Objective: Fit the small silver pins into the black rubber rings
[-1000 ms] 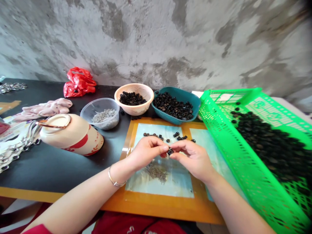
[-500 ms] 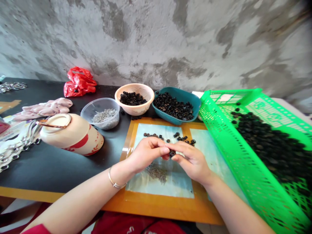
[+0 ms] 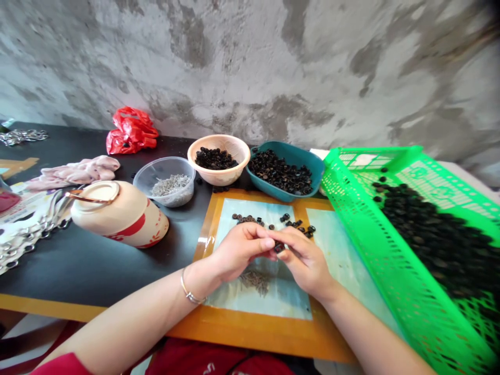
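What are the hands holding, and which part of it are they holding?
The left hand and right hand pinch a small black ring between their fingertips. The fingers hide most of it, so the exact spot cannot be told.

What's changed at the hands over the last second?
The left hand and right hand shifted only slightly, staying close together above the orange-bordered mat. The small black ring remains at the fingertips; nothing was visibly let go. The peach bowl, teal dish and green basket stayed put.
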`<state>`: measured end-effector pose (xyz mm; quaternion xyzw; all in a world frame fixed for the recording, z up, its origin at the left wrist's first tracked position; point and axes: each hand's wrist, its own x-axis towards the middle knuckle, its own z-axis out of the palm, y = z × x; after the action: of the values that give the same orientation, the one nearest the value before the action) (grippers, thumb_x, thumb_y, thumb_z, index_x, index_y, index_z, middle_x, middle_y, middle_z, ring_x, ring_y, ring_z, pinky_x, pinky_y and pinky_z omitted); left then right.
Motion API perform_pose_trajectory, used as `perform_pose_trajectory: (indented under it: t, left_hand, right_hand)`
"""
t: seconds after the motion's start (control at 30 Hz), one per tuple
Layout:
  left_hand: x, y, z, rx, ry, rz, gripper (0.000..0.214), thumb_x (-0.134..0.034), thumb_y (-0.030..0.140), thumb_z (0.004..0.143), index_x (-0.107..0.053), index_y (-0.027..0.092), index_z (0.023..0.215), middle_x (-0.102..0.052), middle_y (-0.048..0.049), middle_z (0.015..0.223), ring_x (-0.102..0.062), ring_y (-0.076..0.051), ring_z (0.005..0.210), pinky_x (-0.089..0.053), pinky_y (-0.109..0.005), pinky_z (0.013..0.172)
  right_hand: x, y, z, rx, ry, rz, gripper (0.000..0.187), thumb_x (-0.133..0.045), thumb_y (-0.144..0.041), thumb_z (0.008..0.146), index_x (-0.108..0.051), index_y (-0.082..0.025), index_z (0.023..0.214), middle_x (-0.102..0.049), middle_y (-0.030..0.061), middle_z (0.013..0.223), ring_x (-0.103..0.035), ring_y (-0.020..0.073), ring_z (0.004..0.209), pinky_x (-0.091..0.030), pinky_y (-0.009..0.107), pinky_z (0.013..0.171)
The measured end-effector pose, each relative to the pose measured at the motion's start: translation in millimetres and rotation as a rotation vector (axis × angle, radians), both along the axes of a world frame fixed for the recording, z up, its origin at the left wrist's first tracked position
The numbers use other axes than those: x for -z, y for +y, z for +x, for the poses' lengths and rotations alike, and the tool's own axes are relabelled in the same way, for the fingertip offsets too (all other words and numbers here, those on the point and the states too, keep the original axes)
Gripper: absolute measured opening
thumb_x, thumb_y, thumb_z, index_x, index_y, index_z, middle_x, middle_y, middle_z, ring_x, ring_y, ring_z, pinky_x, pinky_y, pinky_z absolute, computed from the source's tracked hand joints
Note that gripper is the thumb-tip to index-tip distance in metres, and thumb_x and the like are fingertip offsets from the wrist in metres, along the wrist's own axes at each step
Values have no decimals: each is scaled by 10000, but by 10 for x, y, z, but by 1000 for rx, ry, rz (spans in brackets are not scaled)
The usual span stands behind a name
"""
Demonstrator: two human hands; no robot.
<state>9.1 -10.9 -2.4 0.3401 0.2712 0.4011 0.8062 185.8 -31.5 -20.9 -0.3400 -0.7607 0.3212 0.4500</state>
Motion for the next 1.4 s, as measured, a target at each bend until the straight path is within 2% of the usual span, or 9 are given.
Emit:
perform_pose_trajectory:
  t: [0.1, 0.3, 0.47, 0.6, 0.73, 0.87, 1.0, 1.23, 1.4]
  left_hand:
    - [7, 3, 6, 27, -33, -32, 282, -863, 294, 627, -673, 116, 736, -696, -33, 633, -634, -116, 577, -481, -218, 596]
    - [37, 0, 21, 21, -31, -73, 303, -868, 325, 611, -649, 119, 644, -693, -51, 595, -633, -131, 551, -486, -231, 584]
    - [37, -15, 38, -1, 5, -18, 288, -840, 341, 651, -684, 100, 630, -681, -56, 599, -619, -122, 591, -502, -245, 647]
    - [37, -28, 47, -18, 41, 45, 306, -798, 375, 705, -691, 92, 660, -673, -54, 616, -628, -128, 618, -511, -262, 683]
    - [61, -47, 53, -85, 78, 135, 315, -773, 386, 737, -693, 107, 861, -683, -44, 717, -645, -138, 662, -526, -300, 721]
    - [56, -82, 61, -156, 164, 293, 607, -873, 208, 589, -610, 170, 1135, -694, -43, 913, -656, -171, 829, -522, -317, 796]
    - [44, -115, 65, -200, 359, 456, 443, -856, 177, 597, -669, 144, 998, -705, -68, 934, -642, -179, 829, -514, -314, 798]
    - [121, -131, 67, -217, 413, 448, 352, -845, 260, 623, -692, 148, 919, -700, -45, 831, -620, -174, 751, -502, -303, 723]
    - [74, -133, 52, -224, 417, 432, 298, -849, 279, 618, -685, 150, 830, -704, -50, 814, -616, -178, 741, -495, -300, 714]
  right_hand:
    - [-18, -3, -12, 3, 32, -15, 336, -520, -400, 962, -600, -349, 1285, -634, 18, 821, -560, 192, 798, -455, 339, 738]
    - [-10, -20, -46, 46, 103, -99, 289, -589, -410, 924, -661, -333, 1193, -600, 17, 819, -562, 186, 808, -462, 344, 774]
    - [31, -23, -62, 69, 198, -167, 217, -618, -363, 911, -677, -300, 1111, -573, 21, 835, -560, 179, 762, -478, 343, 727]
    - [23, -10, -59, 108, 198, -153, 181, -605, -340, 919, -667, -285, 1081, -555, 19, 837, -546, 173, 738, -468, 326, 695]
    - [-12, 8, -51, 162, 153, -100, 159, -600, -347, 920, -663, -275, 1047, -555, 27, 878, -547, 184, 806, -447, 321, 727]
    - [-2, 1, -60, 144, 125, -111, 174, -576, -374, 928, -653, -277, 1050, -543, 24, 887, -541, 190, 830, -436, 322, 748]
    - [35, -25, -102, 133, 111, -125, 137, -562, -356, 934, -647, -279, 1009, -540, 15, 884, -539, 187, 831, -426, 319, 748]
    - [36, -64, -189, 134, 167, -127, 116, -518, -276, 943, -621, -239, 980, -555, 27, 862, -559, 184, 808, -473, 321, 727]
    - [45, -97, -234, 122, 205, -102, 96, -497, -255, 951, -587, -235, 975, -595, 43, 889, -596, 186, 812, -514, 332, 723]
